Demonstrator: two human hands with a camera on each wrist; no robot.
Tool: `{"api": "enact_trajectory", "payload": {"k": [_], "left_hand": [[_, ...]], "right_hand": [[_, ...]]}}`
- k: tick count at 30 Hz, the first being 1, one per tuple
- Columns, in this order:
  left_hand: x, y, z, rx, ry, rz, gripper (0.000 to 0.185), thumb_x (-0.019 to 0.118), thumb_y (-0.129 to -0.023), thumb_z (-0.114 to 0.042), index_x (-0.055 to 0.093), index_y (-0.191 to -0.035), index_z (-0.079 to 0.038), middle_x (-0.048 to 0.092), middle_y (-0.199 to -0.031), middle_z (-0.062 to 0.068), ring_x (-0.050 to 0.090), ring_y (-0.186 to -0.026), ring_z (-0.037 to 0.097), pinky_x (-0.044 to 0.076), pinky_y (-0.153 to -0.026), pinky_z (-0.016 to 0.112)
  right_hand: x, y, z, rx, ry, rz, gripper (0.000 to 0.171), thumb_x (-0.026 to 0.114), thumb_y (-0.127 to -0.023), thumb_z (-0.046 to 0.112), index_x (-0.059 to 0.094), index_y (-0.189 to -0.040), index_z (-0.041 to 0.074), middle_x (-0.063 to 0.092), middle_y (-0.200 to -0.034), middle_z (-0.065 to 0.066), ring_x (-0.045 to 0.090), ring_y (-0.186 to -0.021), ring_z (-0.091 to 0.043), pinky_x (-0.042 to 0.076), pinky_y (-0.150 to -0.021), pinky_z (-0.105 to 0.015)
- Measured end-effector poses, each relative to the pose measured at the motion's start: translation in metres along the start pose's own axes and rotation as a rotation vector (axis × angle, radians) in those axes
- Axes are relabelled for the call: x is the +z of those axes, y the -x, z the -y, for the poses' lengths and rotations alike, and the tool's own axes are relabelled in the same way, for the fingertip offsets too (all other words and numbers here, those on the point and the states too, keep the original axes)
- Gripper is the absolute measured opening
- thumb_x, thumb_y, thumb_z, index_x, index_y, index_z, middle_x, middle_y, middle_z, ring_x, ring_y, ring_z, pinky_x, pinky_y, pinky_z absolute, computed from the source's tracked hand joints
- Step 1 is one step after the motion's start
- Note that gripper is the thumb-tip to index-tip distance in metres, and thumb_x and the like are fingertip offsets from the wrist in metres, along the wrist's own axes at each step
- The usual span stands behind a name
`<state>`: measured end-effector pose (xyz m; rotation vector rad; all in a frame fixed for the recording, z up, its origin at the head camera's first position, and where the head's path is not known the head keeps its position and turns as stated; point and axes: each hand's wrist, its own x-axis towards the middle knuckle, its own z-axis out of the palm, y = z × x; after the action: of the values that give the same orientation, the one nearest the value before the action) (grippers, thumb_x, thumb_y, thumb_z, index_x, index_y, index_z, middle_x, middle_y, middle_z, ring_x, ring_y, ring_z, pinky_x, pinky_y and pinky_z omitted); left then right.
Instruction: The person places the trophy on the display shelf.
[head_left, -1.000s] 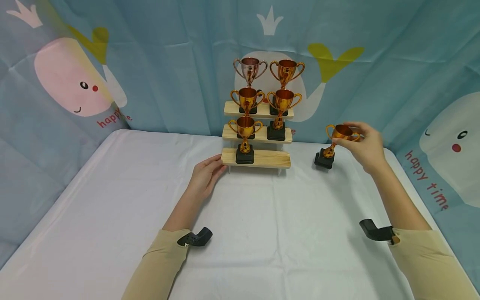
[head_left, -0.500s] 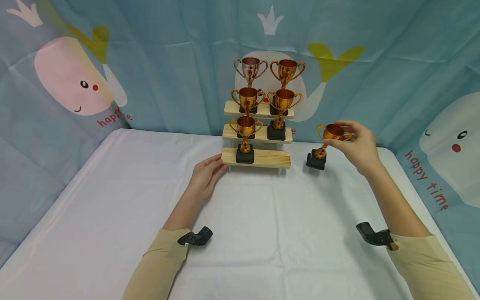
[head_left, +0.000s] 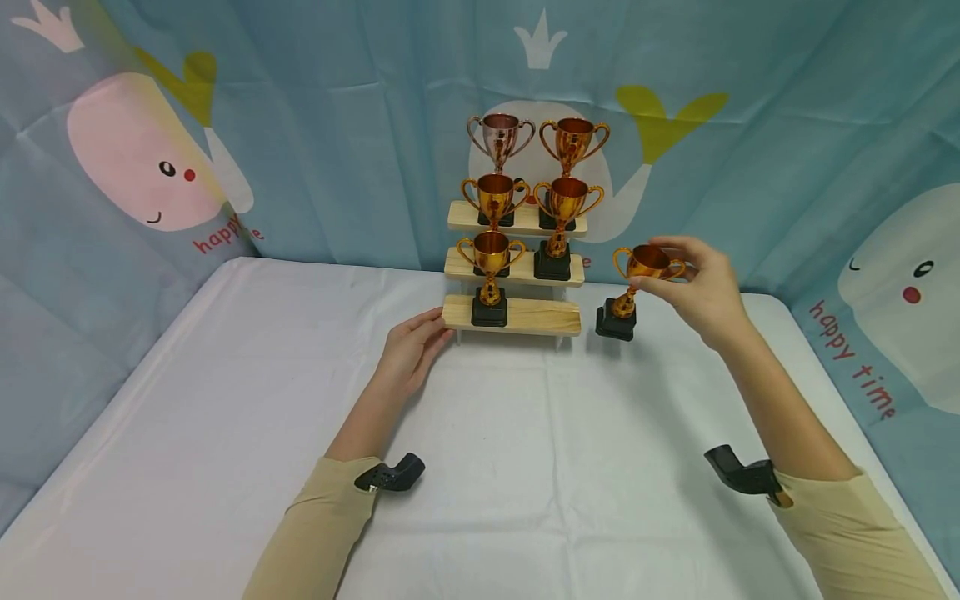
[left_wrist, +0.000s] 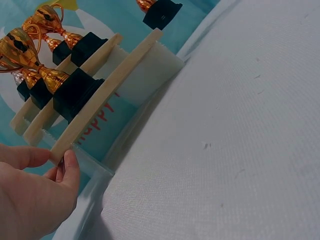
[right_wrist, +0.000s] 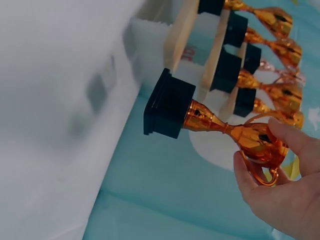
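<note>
Behind the white table [head_left: 225,400] we see a blue cloth wall [head_left: 315,125] with pale whale pictures. Our left hand [head_left: 408,350] lies on the table near the middle, its fingers straight, and the fingertips touch the left end of the lowest wooden step of the small stepped shelf [head_left: 525,315]; this grip holds nothing. On the shelf stand five trophies: one on the lowest step at its left side [head_left: 491,279], two on the middle step and two on the top step. The right part of the lowest step is bare wood. Just to the right of the shelf our right hand [head_left: 701,292] pinches the cup of a golden trophy [head_left: 630,287] with thumb and fingers. This trophy is tilted, its black base close to the shelf's right end. In the right wrist view the base appears above the table.
</note>
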<state>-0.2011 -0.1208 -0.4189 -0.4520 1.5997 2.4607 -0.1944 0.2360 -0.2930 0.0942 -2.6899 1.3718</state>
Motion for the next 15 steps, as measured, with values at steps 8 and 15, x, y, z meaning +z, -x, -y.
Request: {"api": "enact_trajectory", "payload": {"k": [8,15], "left_hand": [[0.0,0.0,0.0,0.004,0.0,-0.001,0.045,0.053,-0.111,-0.004,0.047,-0.155,0.003,0.047,-0.158,0.017,0.054,-0.137,0.022,0.055,-0.108,0.021],[0.0,0.001,0.001,0.021,0.006,0.015,0.045,0.052,-0.111,-0.003,0.046,-0.155,0.005,0.047,-0.157,0.019,0.055,-0.135,0.022,0.055,-0.107,0.019]], "right_hand": [[0.008,0.002,0.011,-0.035,-0.005,0.017,0.061,0.079,-0.097,0.014,0.054,-0.152,0.004,0.059,-0.146,-0.019,0.06,-0.119,-0.029,0.05,-0.074,-0.007],[0.016,0.001,0.017,-0.057,-0.018,0.045,0.06,0.079,-0.097,0.013,0.055,-0.151,0.004,0.061,-0.143,-0.02,0.058,-0.11,-0.021,0.051,-0.075,-0.011]]}}
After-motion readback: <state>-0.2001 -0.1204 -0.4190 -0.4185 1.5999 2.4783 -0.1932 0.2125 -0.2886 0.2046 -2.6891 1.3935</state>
